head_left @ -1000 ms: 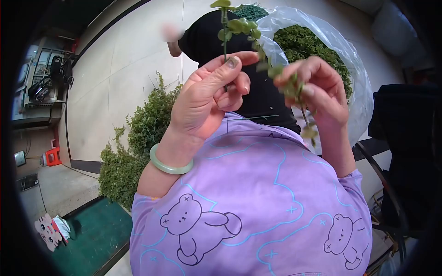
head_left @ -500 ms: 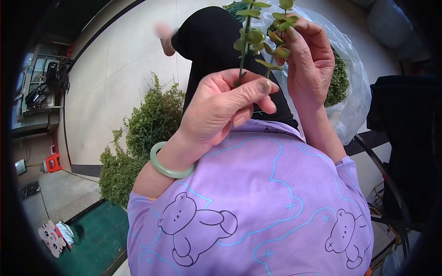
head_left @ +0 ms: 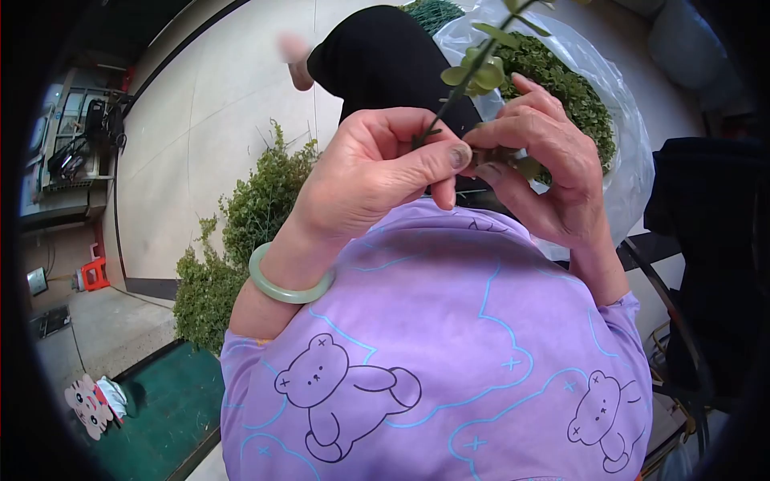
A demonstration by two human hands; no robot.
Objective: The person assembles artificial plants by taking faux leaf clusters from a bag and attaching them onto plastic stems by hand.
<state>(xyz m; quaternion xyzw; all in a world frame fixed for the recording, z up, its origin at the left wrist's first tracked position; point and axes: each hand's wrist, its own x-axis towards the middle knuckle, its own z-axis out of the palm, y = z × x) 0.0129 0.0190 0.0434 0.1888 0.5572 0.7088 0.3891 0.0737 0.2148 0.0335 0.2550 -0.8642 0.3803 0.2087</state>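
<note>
My left hand is closed in a pinch on the lower stem of a leafy sprig, which tilts up to the right with rounded green leaves. Close against the left fingertips, my right hand pinches a second, smaller sprig. Fingers cover most of that piece, and its lower end is hidden between the two hands. Both hands are raised above my lap. A pale green bangle circles my left wrist.
Bushy bundles of similar greenery stand on the floor at left. More foliage fills a clear plastic bag beyond my right hand. A green board with a cartoon figure sits lower left, a black object at right.
My right hand has come down and turned inward to the left fingertips, bringing the smaller sprig down with it. The sprig in my left hand now leans further right.
</note>
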